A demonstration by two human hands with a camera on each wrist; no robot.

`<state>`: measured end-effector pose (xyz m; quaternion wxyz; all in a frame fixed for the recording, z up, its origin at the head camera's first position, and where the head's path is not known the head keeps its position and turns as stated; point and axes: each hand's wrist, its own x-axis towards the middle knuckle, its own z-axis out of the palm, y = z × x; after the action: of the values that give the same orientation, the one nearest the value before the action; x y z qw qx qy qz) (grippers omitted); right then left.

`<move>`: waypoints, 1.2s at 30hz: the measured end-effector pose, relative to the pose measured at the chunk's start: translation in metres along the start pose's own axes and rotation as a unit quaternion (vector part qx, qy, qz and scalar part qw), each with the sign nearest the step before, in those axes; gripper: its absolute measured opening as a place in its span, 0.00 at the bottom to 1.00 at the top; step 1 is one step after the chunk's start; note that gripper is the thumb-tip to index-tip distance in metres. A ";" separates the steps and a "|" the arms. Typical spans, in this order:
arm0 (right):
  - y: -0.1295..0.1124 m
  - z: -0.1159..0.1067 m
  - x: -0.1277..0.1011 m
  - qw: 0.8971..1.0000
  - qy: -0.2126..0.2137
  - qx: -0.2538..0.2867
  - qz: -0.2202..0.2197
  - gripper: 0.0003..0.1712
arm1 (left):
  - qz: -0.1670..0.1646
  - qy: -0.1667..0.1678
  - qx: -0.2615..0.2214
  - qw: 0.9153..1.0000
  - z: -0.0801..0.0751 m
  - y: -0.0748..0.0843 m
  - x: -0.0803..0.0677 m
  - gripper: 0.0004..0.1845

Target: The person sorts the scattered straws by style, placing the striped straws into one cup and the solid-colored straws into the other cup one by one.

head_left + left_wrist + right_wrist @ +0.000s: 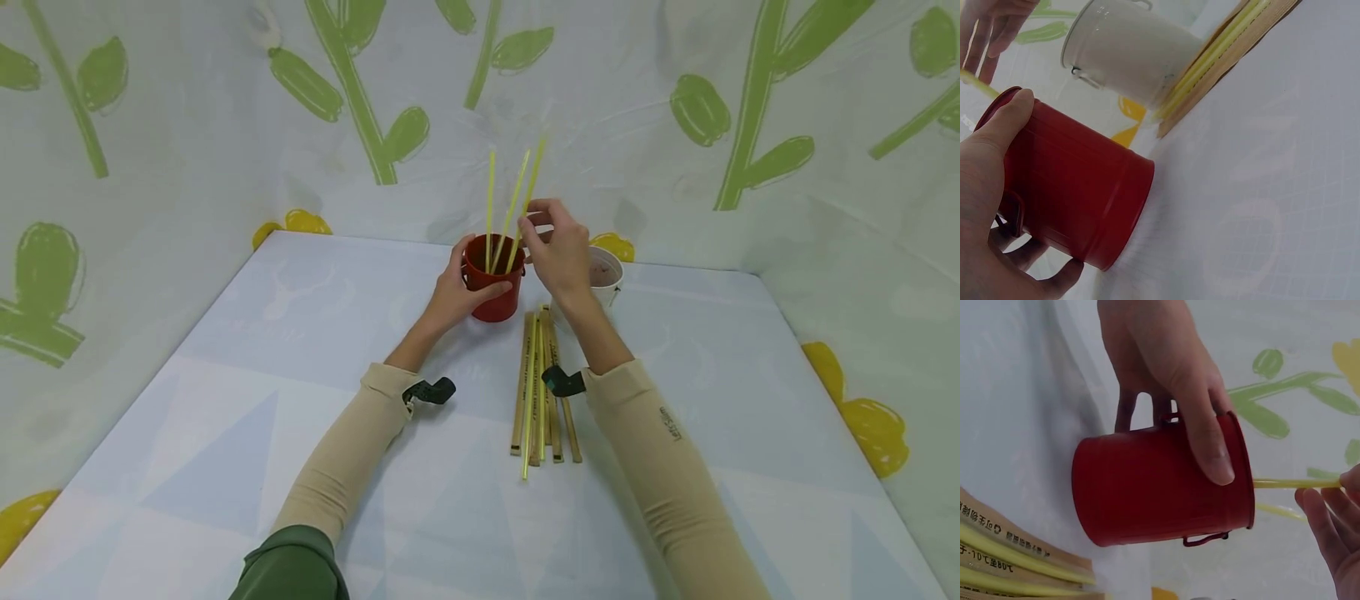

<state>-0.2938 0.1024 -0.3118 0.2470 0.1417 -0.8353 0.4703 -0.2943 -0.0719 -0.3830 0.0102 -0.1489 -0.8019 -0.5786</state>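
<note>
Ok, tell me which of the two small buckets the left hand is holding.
The red bucket, the one with three yellow straws standing in it. The left hand wraps around its side. The white bucket stands untouched behind the right hand.

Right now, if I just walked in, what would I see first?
Probably the red bucket in the middle of the table, gripped by the left hand, with three yellow straws sticking up out of it. The right hand pinches one straw. More straws and paper-wrapped ones lie just in front.

Pale patterned table (pixel 300 433) — carries red bucket (pixel 495 287), white bucket (pixel 609 275), bundle of wrapped straws (pixel 542 392).
</note>
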 end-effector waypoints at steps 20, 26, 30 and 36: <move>0.022 0.002 -0.006 0.999 -0.015 0.009 0.043 0.12 | 0.018 0.015 0.017 1.000 0.004 -0.028 0.015 0.53; 0.024 -0.006 -0.020 0.997 -0.016 0.053 0.053 0.13 | 0.022 0.017 0.017 0.999 0.004 -0.028 0.015 0.52; 0.022 -0.014 -0.029 0.996 -0.017 0.067 0.053 0.14 | 0.021 0.016 0.018 0.999 0.004 -0.027 0.015 0.52; 0.019 -0.023 -0.037 0.996 -0.010 0.072 0.059 0.16 | 0.029 0.017 0.011 0.999 0.004 -0.027 0.014 0.50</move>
<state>-0.2652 0.1323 -0.3359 0.1996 0.1145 -0.8086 0.5414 -0.3137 -0.0723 -0.4066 0.0419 -0.1622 -0.8032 -0.5717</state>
